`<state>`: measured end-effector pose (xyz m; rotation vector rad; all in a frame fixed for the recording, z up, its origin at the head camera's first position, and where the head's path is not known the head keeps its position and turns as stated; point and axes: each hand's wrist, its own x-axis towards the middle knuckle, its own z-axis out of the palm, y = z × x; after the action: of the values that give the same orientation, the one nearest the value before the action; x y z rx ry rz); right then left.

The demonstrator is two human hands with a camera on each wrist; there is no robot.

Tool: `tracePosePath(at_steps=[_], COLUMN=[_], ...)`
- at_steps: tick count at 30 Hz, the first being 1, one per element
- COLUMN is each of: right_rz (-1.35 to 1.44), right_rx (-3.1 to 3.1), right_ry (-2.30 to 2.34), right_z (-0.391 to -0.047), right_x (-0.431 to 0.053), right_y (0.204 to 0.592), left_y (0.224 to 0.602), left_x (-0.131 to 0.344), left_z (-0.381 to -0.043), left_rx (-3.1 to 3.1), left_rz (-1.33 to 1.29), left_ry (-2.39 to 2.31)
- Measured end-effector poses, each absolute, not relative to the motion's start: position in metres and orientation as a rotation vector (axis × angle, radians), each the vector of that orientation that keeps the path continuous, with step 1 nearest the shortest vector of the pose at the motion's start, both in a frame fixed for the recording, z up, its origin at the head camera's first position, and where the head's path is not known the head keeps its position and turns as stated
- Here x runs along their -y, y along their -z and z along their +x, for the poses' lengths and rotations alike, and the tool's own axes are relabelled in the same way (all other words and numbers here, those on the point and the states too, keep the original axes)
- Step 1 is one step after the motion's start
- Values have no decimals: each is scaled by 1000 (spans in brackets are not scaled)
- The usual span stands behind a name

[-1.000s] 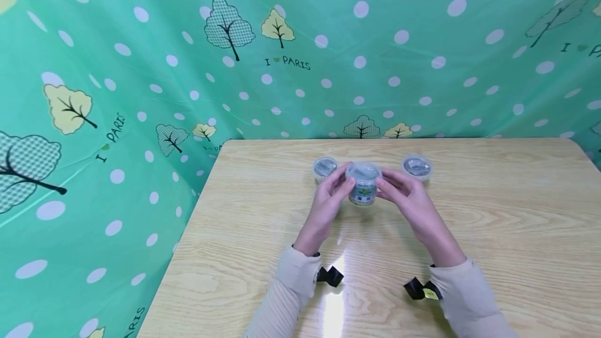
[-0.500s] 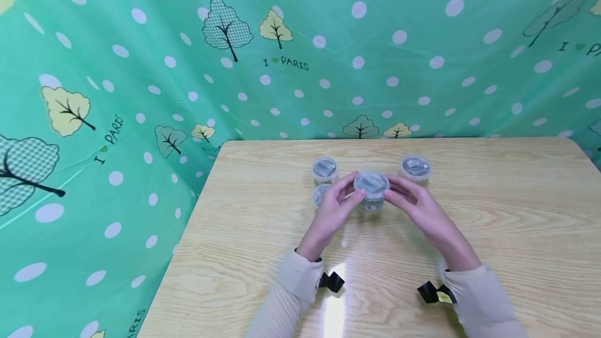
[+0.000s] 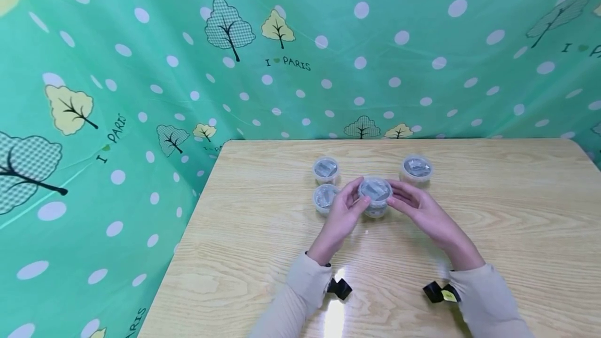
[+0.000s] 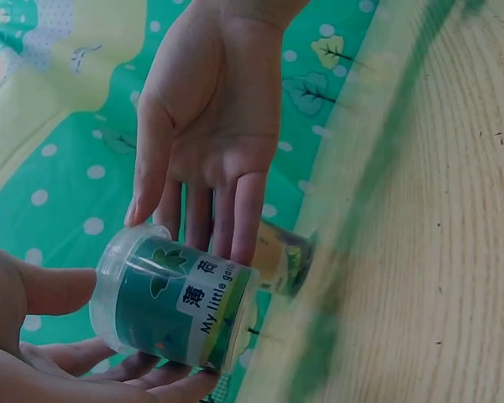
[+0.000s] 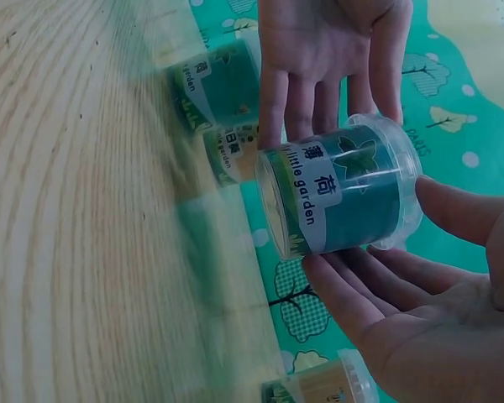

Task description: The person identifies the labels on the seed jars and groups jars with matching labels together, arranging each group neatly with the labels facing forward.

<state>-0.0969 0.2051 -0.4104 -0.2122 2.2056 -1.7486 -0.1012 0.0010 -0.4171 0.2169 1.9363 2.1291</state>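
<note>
A clear-lidded plastic plant-growing jar (image 3: pixel 375 191) is held between both hands over the middle of the table. Its label (image 5: pixel 349 193) is teal with a leaf picture and the words "My little garden". My left hand (image 3: pixel 341 218) grips the left side, thumb at the lid rim and fingers along the wall. From the other side my right hand (image 3: pixel 429 215) grips it the same way, its thumb (image 5: pixel 462 210) near the rim. The jar's base hangs close over the wood. Beside my left hand stands a similar jar (image 3: pixel 325 197), partly covered by the fingers.
Two more lidded jars stand farther back, a left one (image 3: pixel 326 169) and a right one (image 3: pixel 417 168). The wooden table (image 3: pixel 235 254) meets a green dotted cloth (image 3: pixel 300 67) at its back edge and left side.
Both hands have brought the jar nearer and slightly right, turning its lid up from a tilt that showed the label. The left front jar has come into view from behind the hand.
</note>
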Motion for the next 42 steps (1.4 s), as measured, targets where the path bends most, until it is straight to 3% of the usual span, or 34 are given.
tracePosePath(at_steps=[23, 42], right_rz=[-296, -266], right_rx=[-2172, -2297], right_ry=[1754, 1659], right_z=[-108, -105], right_x=[-208, -203], right_y=[439, 433], left_y=[435, 433], left_x=[-10, -14], left_z=[-104, -102], left_rx=[-2016, -2211], left_rz=[155, 94], left_ry=[-2030, -1910])
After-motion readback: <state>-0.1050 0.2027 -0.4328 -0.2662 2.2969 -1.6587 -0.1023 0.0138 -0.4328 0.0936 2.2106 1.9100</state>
